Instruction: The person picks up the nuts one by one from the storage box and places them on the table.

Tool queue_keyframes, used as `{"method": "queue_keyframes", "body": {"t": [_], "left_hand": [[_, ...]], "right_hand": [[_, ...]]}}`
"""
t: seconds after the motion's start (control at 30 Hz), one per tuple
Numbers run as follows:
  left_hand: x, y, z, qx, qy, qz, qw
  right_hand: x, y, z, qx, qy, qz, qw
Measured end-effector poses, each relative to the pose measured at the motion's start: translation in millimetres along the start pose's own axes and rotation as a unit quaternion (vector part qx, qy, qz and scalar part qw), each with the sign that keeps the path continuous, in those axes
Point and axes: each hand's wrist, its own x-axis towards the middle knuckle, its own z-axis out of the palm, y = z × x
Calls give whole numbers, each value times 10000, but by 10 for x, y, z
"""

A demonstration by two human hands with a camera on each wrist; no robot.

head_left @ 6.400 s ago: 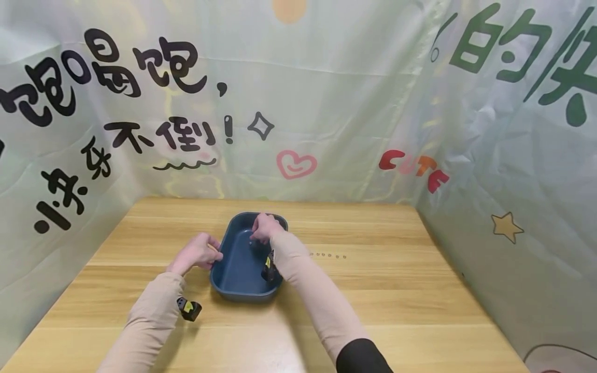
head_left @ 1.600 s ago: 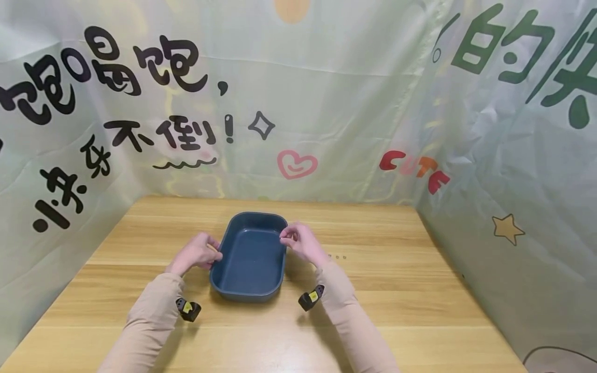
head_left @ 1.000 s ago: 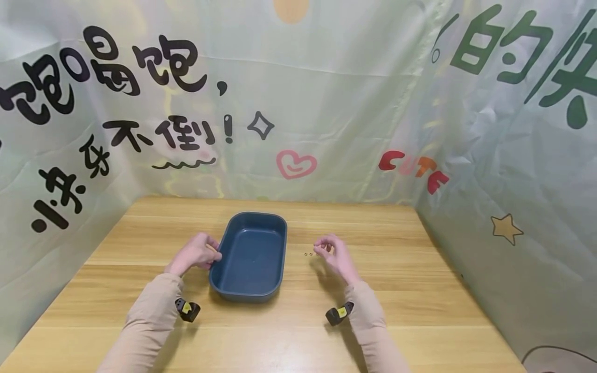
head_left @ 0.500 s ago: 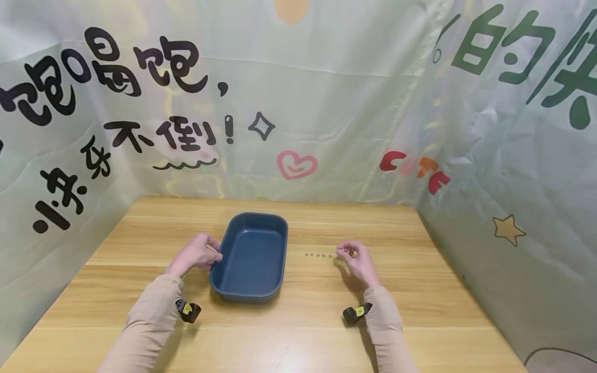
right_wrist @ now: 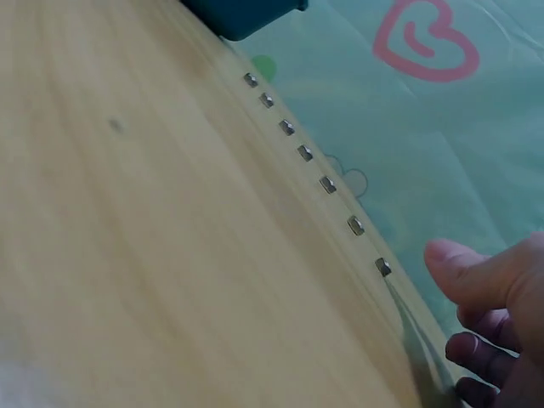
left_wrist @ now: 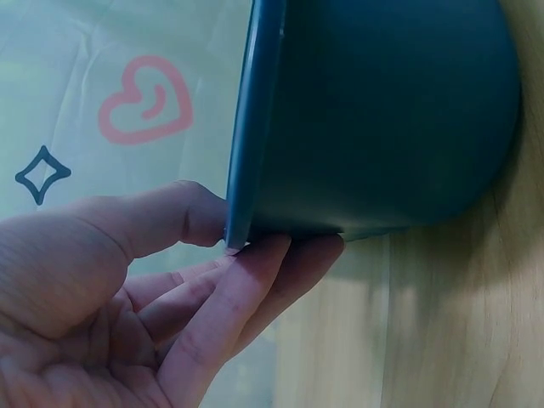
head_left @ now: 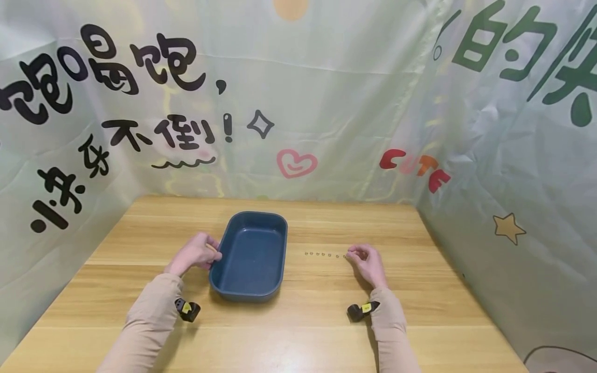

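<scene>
My left hand (head_left: 196, 252) pinches the left rim of a dark blue plastic box (head_left: 252, 259). In the left wrist view the thumb (left_wrist: 204, 217) is on one side of the rim and the fingertips press the outer wall. Right of the box, small metal hex nuts (head_left: 323, 254) lie in a spaced row; the right wrist view shows several up close. My right hand (head_left: 368, 263) is at the row's right end, beside the last nut (right_wrist: 383, 267), its thumb (right_wrist: 459, 268) near that nut. Whether anything lies between thumb and index finger is hidden.
The box stands on a wooden table (head_left: 298, 326). Printed cloth hangs (head_left: 345, 114) behind and along both sides of it. A small black camera is strapped to each wrist.
My right hand was in the box, came out past its right edge, then moved right along the row to the last nut. My left hand has stayed on the rim.
</scene>
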Motion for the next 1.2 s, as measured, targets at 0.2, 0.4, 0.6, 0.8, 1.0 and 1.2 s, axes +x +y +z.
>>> {"method": "queue_keyframes", "body": {"t": [0.2,0.4,0.6,0.8,1.0,1.2], "left_hand": [[2,7,-8,8,-8,12,10000],[-12,11,-10,5,-1,12,10000],[-17,7,1,13,51,59,10000],[-9,-6,2,47,44,67,10000],[-5,-4,1,74,47,60,9999],[1,-6,4,101,66,81,9999]], "right_hand": [[-6,61,-3,-209,196,89,9996],[-10,65,-5,-439,156,49,9989],[-7,77,-17,-589,87,28,9982],[-19,75,-21,-539,53,49,9985],[-17,80,-14,-521,77,-2,9986],[-16,77,-17,-531,98,51,9985]]}}
